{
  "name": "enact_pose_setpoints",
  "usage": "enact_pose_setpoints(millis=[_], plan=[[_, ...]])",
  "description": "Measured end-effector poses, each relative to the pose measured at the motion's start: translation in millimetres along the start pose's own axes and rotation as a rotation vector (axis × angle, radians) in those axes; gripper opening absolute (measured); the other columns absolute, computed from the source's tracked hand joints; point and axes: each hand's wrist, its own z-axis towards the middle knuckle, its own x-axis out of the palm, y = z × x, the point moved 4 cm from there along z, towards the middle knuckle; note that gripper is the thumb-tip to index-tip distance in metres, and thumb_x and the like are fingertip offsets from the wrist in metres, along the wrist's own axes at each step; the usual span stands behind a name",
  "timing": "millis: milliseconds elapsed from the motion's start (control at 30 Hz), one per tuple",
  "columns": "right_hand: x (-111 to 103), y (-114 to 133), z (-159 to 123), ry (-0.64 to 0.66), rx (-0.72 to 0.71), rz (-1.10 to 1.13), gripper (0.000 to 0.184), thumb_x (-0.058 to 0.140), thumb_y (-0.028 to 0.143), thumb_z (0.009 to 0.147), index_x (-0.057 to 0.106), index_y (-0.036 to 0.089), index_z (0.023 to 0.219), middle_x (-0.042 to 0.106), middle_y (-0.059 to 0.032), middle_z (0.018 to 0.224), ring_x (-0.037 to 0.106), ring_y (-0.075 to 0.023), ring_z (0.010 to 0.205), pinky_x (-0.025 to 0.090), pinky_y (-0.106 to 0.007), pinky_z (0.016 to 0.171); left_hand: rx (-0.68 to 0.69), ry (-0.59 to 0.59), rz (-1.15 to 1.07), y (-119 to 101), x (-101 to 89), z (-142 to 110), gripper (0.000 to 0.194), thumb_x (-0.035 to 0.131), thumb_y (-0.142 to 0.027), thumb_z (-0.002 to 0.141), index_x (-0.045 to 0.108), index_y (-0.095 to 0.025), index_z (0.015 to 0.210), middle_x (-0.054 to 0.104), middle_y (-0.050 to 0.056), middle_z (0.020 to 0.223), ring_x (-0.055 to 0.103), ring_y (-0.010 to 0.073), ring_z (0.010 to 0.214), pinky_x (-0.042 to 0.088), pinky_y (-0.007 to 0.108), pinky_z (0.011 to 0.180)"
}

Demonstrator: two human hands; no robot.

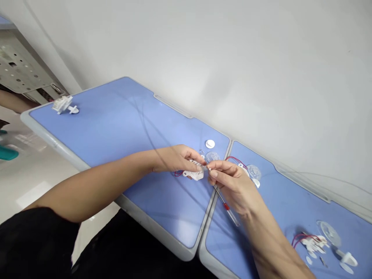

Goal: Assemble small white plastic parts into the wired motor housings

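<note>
My left hand (177, 158) is closed on a small white plastic housing (195, 173) with red and blue wires, resting on the blue table (116, 128). My right hand (232, 184) pinches a tiny part at the housing's right edge, fingers pressed together. A thin screwdriver with a red band (225, 205) lies under the right hand, by the gap between the two tables. A round white cap (210, 144) and a clear disc (212, 157) lie just beyond the hands.
Another white part with red wires and a clear disc (252, 171) sits right of the hands. More parts with red wires (309, 240) lie at the lower right on the second blue table. A white assembly (63, 104) rests at the far left corner. A grey wall runs behind.
</note>
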Motion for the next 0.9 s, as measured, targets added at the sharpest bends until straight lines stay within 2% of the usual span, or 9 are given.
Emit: enact_pose_setpoints(millis=[100, 233, 433, 533, 733, 900], plan=[[2.3, -6.0, 3.8, 0.077, 0.146, 0.311, 0.018, 0.081, 0.027, 0.064, 0.072, 0.017, 0.076, 0.049, 0.0026, 0.059, 0.040, -0.0068, 0.054, 0.035, -0.019, 0.048, -0.014, -0.003, 0.001, 1.5, -1.6, 0.5, 0.038, 0.061, -0.029, 0.079, 0.062, -0.015, 0.114, 0.058, -0.001, 0.074, 0.047, 0.0084, 0.060, 0.035, 0.022, 0.055], [3.7, -6.7, 5.6, 0.076, 0.165, 0.432, 0.019, 0.082, 0.024, 0.062, 0.070, 0.015, 0.074, 0.048, 0.0013, 0.065, 0.033, -0.0053, 0.053, 0.026, -0.015, 0.040, 0.014, 0.002, 0.012, 1.4, -2.9, 0.2, 0.041, 0.060, -0.032, 0.080, 0.060, -0.014, 0.116, 0.057, -0.001, 0.073, 0.047, 0.0088, 0.060, 0.035, 0.022, 0.054], [7.1, -5.4, 2.9, 0.064, 0.169, 0.383, 0.018, 0.079, 0.027, 0.066, 0.070, 0.015, 0.073, 0.046, 0.0019, 0.064, 0.030, -0.0055, 0.052, 0.024, -0.014, 0.037, 0.023, 0.008, -0.008, -2.2, -2.0, -2.8, 0.039, 0.060, -0.030, 0.079, 0.062, -0.014, 0.115, 0.056, -0.002, 0.071, 0.046, 0.0080, 0.059, 0.035, 0.021, 0.053], [10.1, -5.9, 1.3, 0.016, 0.173, 0.321, 0.019, 0.079, 0.030, 0.067, 0.068, 0.015, 0.069, 0.045, 0.0029, 0.061, 0.032, -0.0049, 0.050, 0.026, -0.015, 0.038, 0.012, 0.008, -0.019, -1.6, -1.7, -2.0, 0.038, 0.060, -0.028, 0.080, 0.062, -0.014, 0.115, 0.056, -0.002, 0.072, 0.046, 0.0079, 0.060, 0.036, 0.021, 0.054], [11.8, -3.4, -3.4, -0.168, 0.120, 0.247, 0.021, 0.081, 0.033, 0.062, 0.070, 0.016, 0.068, 0.056, 0.0013, 0.062, 0.046, -0.0066, 0.049, 0.040, -0.019, 0.042, -0.010, -0.020, -0.038, -0.3, -2.7, -0.4, 0.038, 0.062, -0.027, 0.080, 0.063, -0.014, 0.116, 0.059, -0.001, 0.075, 0.049, 0.0086, 0.063, 0.037, 0.021, 0.057], [12.1, -1.2, -5.4, -0.236, 0.084, 0.195, 0.022, 0.083, 0.034, 0.059, 0.073, 0.017, 0.069, 0.063, -0.0013, 0.063, 0.052, -0.0084, 0.051, 0.045, -0.020, 0.044, -0.001, -0.034, -0.061, -3.9, -2.5, -2.1, 0.034, 0.063, -0.022, 0.079, 0.065, -0.015, 0.112, 0.060, -0.002, 0.073, 0.049, 0.0078, 0.062, 0.038, 0.021, 0.059]])
